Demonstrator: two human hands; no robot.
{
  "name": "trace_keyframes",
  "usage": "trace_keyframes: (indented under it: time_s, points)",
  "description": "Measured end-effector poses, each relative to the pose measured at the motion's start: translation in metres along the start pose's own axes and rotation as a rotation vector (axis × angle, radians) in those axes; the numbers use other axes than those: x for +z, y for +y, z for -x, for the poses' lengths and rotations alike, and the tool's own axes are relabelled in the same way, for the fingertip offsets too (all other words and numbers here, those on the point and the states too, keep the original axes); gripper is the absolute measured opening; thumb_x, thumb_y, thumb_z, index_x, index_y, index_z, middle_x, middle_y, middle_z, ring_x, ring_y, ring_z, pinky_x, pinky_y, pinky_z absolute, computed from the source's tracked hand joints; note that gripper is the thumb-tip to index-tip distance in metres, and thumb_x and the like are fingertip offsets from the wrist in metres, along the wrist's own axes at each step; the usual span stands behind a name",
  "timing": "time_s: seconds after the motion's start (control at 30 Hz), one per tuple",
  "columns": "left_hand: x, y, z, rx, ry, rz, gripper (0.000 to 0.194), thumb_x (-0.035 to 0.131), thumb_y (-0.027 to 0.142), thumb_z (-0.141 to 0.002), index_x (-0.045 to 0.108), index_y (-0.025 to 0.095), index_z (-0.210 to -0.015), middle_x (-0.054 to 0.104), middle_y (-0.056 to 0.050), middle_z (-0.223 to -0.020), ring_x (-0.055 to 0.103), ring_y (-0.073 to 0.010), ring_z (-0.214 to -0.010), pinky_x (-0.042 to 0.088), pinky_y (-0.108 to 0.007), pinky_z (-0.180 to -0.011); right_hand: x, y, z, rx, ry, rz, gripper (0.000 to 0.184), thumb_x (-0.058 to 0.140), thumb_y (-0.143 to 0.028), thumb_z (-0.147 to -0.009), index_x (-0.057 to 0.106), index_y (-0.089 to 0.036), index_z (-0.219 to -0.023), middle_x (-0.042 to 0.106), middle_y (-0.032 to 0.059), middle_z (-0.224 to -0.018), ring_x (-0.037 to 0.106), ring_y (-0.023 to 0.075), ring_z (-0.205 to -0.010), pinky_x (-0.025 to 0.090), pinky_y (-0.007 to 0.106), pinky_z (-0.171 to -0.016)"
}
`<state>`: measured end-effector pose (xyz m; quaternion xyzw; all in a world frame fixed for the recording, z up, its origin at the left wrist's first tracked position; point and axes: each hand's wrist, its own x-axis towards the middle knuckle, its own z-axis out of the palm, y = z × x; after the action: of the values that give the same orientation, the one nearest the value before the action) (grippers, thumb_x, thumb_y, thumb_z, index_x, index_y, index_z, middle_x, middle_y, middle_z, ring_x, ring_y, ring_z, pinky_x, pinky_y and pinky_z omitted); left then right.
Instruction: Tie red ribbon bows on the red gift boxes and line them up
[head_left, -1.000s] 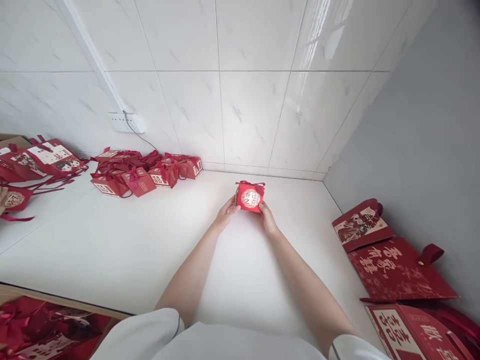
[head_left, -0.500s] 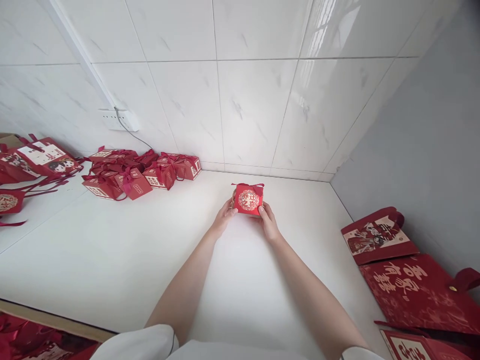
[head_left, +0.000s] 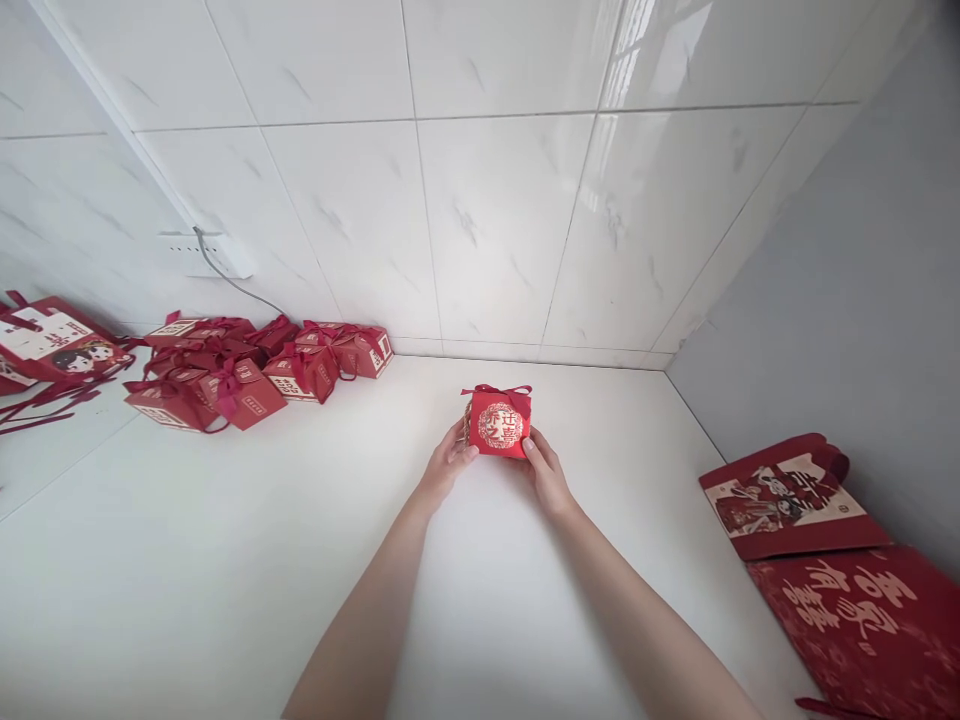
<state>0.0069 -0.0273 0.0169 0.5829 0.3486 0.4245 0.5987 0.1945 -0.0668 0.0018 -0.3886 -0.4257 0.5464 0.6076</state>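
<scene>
A small red gift box (head_left: 500,425) with a round gold-and-white emblem and a dark red ribbon bow on top is held upright in front of me, over the white tabletop (head_left: 300,560). My left hand (head_left: 448,465) grips its lower left corner, thumb on the front. On the opposite side my right hand (head_left: 547,470) clasps the lower right corner, its thumb also pressed to the front face. The other fingers are partly hidden behind and beneath the box. Whether the box rests on the table, I cannot tell.
Several red ribboned boxes (head_left: 244,390) cluster by the tiled wall at the left. Farther left lies a larger printed box (head_left: 60,345). A power strip (head_left: 206,255) with a cable is on the wall. Flat red gift bags (head_left: 795,500) line the grey wall at the right.
My view has tilted and turned slightly, so the surroundings sit lower and spread outward in the picture. Both hands keep their hold on the gift box, which faces me much as before.
</scene>
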Motion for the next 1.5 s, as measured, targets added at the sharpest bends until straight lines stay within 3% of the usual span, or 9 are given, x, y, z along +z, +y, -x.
trace_keyframes:
  time_s: [0.27,0.4,0.5,0.6,0.77,0.87,1.0,1.27,1.5]
  points:
    - [0.000,-0.004,-0.001,0.007,0.016,-0.001,0.064,0.061,0.046,-0.083,0.041,0.027,-0.141,0.045,-0.010,-0.144,0.043,-0.0296,-0.131,0.037,-0.046,-0.107,-0.006,0.001,-0.003,0.033,0.017,-0.087,0.051,0.053,-0.051,-0.088,0.045,-0.034,-0.135,0.051,0.0029,-0.140,0.049,0.0289,-0.127,0.046,0.048,-0.099]
    - [0.006,-0.009,0.001,0.040,0.169,-0.002,0.070,0.059,0.044,-0.085,0.028,0.031,-0.146,0.045,-0.008,-0.144,0.044,-0.0264,-0.132,0.032,-0.045,-0.112,-0.006,0.005,-0.004,-0.041,0.107,-0.011,0.059,0.067,-0.041,-0.081,0.044,-0.034,-0.135,0.052,0.0043,-0.139,0.048,0.0276,-0.127,0.044,0.047,-0.102]
    - [0.012,-0.011,0.003,0.075,0.142,-0.055,0.068,0.058,0.042,-0.087,0.027,0.031,-0.147,0.030,-0.005,-0.154,0.033,-0.0253,-0.139,0.030,-0.041,-0.115,0.000,0.005,-0.001,-0.093,0.149,0.098,0.055,0.070,-0.039,-0.078,0.050,-0.030,-0.129,0.055,0.0067,-0.133,0.051,0.0271,-0.123,0.044,0.046,-0.103]
    - [0.016,-0.012,0.004,0.069,0.114,-0.097,0.092,0.072,0.037,-0.075,0.018,0.034,-0.149,0.017,-0.005,-0.158,0.031,-0.0285,-0.140,0.036,-0.042,-0.111,0.004,0.002,0.004,-0.098,0.133,0.154,0.056,0.071,-0.041,-0.077,0.051,-0.029,-0.127,0.057,0.0075,-0.131,0.054,0.0280,-0.119,0.049,0.044,-0.096]
    - [0.013,-0.010,0.002,-0.019,0.228,-0.026,0.079,0.073,0.039,-0.073,0.038,0.026,-0.143,0.048,-0.010,-0.141,0.051,-0.0290,-0.124,0.043,-0.043,-0.104,0.003,-0.004,0.007,-0.116,0.051,0.107,0.044,0.042,-0.053,-0.093,0.053,-0.025,-0.126,0.055,0.0085,-0.135,0.050,0.0296,-0.125,0.049,0.046,-0.093]
    - [0.010,-0.008,0.000,-0.048,0.203,0.008,0.066,0.067,0.044,-0.078,0.048,0.022,-0.136,0.056,-0.010,-0.134,0.052,-0.0291,-0.124,0.042,-0.043,-0.104,0.004,-0.008,0.007,-0.135,0.008,0.094,0.045,0.045,-0.051,-0.092,0.049,-0.027,-0.131,0.049,0.0066,-0.141,0.045,0.0275,-0.130,0.044,0.047,-0.101]
    - [0.009,-0.003,0.001,-0.072,0.135,0.068,0.059,0.059,0.049,-0.083,0.051,0.022,-0.134,0.056,-0.010,-0.134,0.051,-0.0305,-0.125,0.043,-0.045,-0.103,0.007,-0.013,0.007,-0.116,-0.102,0.102,0.056,0.054,-0.050,-0.088,0.040,-0.031,-0.139,0.037,0.0036,-0.150,0.040,0.0258,-0.133,0.038,0.046,-0.107]
    - [0.003,0.006,0.004,-0.083,-0.073,0.083,0.066,0.055,0.050,-0.086,0.033,0.030,-0.145,0.041,-0.008,-0.148,0.039,-0.0312,-0.135,0.036,-0.051,-0.108,0.000,-0.001,0.004,-0.086,0.007,0.142,0.049,0.045,-0.049,-0.092,0.042,-0.030,-0.138,0.043,0.0035,-0.146,0.038,0.0258,-0.135,0.035,0.048,-0.109]
    - [-0.001,-0.012,-0.003,-0.090,0.067,0.139,0.076,0.071,0.048,-0.074,0.042,0.023,-0.140,0.042,-0.013,-0.146,0.037,-0.0337,-0.136,0.033,-0.051,-0.110,-0.001,0.004,0.002,-0.047,0.075,0.133,0.044,0.046,-0.048,-0.092,0.047,-0.028,-0.131,0.050,0.0062,-0.139,0.047,0.0257,-0.127,0.040,0.046,-0.104]
